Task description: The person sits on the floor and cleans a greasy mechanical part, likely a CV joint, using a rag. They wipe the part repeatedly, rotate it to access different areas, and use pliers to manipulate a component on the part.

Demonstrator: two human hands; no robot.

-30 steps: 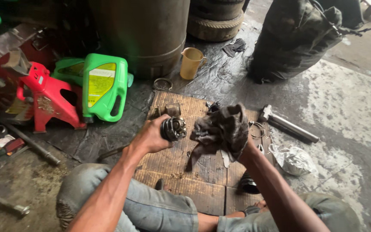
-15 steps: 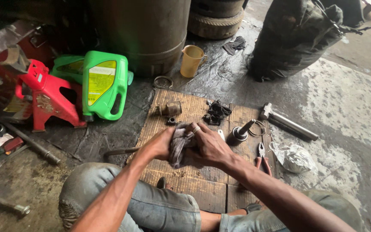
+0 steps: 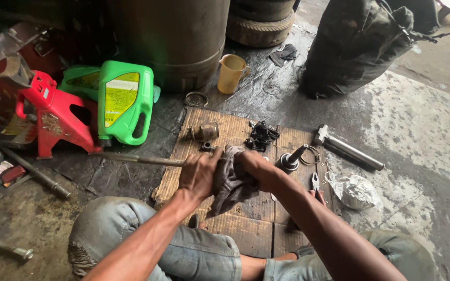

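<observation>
Wrapping both hands around a grey rag [image 3: 234, 179], we hold it bunched over the cardboard mat [image 3: 246, 229], just above our knees. Our left hand [image 3: 199, 174] is curled shut on one side of it, our right hand [image 3: 256, 166] closed on the other; whatever sits inside is hidden. We judge the rag soft, limp and probably greasy, best gripped in a full fist. It looks dark, crumpled and stained, with a loose end hanging down.
</observation>
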